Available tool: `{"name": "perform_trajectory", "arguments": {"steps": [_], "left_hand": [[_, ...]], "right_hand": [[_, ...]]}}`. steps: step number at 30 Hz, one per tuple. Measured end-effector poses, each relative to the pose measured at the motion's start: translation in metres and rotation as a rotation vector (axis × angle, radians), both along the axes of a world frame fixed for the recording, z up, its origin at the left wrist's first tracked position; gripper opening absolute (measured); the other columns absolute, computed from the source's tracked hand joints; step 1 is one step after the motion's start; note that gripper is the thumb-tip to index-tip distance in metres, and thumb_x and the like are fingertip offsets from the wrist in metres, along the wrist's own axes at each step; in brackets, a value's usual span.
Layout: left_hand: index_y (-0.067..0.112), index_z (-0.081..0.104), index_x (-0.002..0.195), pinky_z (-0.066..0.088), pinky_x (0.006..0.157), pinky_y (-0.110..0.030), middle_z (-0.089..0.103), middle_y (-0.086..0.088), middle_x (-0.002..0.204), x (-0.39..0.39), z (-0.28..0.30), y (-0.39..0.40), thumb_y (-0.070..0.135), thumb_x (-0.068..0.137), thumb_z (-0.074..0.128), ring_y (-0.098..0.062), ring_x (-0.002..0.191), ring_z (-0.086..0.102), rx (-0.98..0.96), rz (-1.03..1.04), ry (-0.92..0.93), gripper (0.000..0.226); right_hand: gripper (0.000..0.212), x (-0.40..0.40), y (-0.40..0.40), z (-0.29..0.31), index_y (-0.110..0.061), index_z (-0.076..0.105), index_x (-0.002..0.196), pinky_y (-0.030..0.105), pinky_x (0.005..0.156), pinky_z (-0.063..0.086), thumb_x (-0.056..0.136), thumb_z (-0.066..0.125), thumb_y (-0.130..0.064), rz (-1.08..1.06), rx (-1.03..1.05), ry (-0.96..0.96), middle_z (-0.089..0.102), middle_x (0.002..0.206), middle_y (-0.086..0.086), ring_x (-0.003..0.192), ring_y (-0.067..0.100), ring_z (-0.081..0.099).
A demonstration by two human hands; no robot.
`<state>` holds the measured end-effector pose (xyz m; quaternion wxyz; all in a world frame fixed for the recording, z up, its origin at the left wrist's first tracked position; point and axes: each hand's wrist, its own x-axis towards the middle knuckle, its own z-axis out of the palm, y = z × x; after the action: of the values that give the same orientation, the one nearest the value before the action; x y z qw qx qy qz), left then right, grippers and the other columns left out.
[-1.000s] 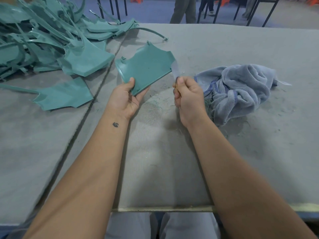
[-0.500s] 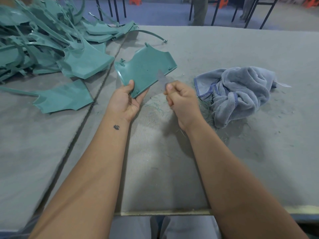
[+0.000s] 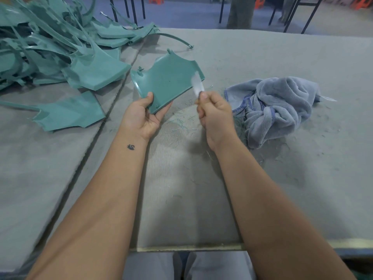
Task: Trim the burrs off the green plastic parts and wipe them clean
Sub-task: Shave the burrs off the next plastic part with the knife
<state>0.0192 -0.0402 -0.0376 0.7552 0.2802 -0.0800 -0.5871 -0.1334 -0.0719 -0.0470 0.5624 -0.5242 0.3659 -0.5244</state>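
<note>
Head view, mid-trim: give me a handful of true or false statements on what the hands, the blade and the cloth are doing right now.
1. The left hand holds a green part by its near corner. True.
2. The right hand holds the cloth. False: it pinches a blade; the cloth lies crumpled on the table, to the right of that hand.
3. The blade's tip is at the part's right edge. True, though the blade is blurred.
4. The pile of parts lies to the right of the cloth. False: it is at the far left.
5. Green shavings lie on the table between the hands. True.
</note>
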Motion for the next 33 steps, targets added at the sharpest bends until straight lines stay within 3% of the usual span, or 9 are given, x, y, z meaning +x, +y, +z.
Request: {"name": "perform_trajectory", "arguments": {"steps": [4,9,13,17,19,23,28,33], "left_hand": [[-0.001,0.051,0.129,0.061,0.063,-0.036,0.069,-0.016,0.106,0.001,0.0,0.002,0.005,0.102,0.041,-0.028,0.075,0.073,-0.003,0.012,0.019,0.03],[0.002,0.047,0.138,0.061,0.063,-0.034,0.07,-0.015,0.1,-0.001,0.002,-0.001,0.008,0.103,0.039,-0.026,0.075,0.073,-0.003,-0.013,-0.017,0.036],[0.002,0.048,0.135,0.061,0.067,-0.036,0.068,-0.016,0.112,-0.002,0.003,-0.004,0.01,0.104,0.036,-0.028,0.083,0.072,-0.02,-0.05,0.011,0.034],[0.001,0.053,0.123,0.061,0.068,-0.038,0.059,-0.019,0.131,-0.004,0.002,-0.005,0.009,0.104,0.035,-0.029,0.11,0.063,-0.004,-0.049,0.006,0.026],[0.001,0.054,0.116,0.061,0.067,-0.038,0.059,-0.019,0.131,-0.004,0.003,-0.005,0.008,0.104,0.035,-0.031,0.113,0.061,0.003,-0.051,0.005,0.023],[0.001,0.055,0.113,0.061,0.065,-0.039,0.061,-0.018,0.128,-0.003,0.002,-0.005,0.008,0.104,0.035,-0.032,0.114,0.06,0.007,-0.051,0.022,0.022],[0.002,0.056,0.11,0.061,0.064,-0.038,0.058,-0.018,0.133,-0.003,0.002,-0.005,0.008,0.104,0.035,-0.031,0.111,0.062,0.014,-0.046,0.013,0.022],[0.003,0.056,0.107,0.061,0.065,-0.038,0.06,-0.017,0.128,-0.002,0.002,-0.005,0.008,0.104,0.035,-0.028,0.106,0.063,0.013,-0.041,0.014,0.021]], "right_hand": [[0.025,-0.006,-0.001,0.007,-0.014,0.055,0.079,0.017,0.044,0.026,0.102,0.047,-0.017,-0.101,0.146,-0.268,0.047,0.054,-0.002,0.048,0.006,0.036],[0.026,-0.008,0.003,0.01,-0.015,0.061,0.08,0.018,0.043,0.03,0.099,0.048,-0.027,-0.121,0.054,-0.201,0.049,0.054,-0.001,0.048,0.009,0.038],[0.047,-0.012,0.001,0.013,-0.028,0.072,0.069,0.021,0.065,0.033,0.101,0.037,-0.034,-0.128,-0.005,-0.057,0.05,0.068,0.006,0.06,0.005,0.036],[0.033,-0.006,0.001,0.012,-0.027,0.056,0.074,0.032,0.086,0.038,0.103,0.04,-0.028,-0.163,-0.035,0.123,0.051,0.099,0.005,0.088,0.013,0.044],[0.031,-0.006,0.0,0.012,-0.023,0.048,0.075,0.037,0.073,0.039,0.104,0.038,-0.024,-0.171,-0.078,0.188,0.048,0.09,0.006,0.079,0.018,0.043],[0.028,-0.01,0.001,0.01,-0.015,0.047,0.079,0.031,0.047,0.039,0.105,0.038,-0.021,-0.119,-0.143,0.205,0.051,0.066,0.003,0.051,0.013,0.041],[0.019,-0.013,-0.003,0.009,-0.016,0.055,0.09,0.022,0.065,0.047,0.103,0.042,-0.01,-0.107,-0.168,0.19,0.05,0.07,-0.002,0.062,0.007,0.047],[0.021,-0.014,-0.002,0.005,-0.021,0.055,0.089,0.025,0.054,0.037,0.102,0.043,-0.011,-0.057,-0.191,0.197,0.054,0.068,-0.003,0.055,0.013,0.041]]}}
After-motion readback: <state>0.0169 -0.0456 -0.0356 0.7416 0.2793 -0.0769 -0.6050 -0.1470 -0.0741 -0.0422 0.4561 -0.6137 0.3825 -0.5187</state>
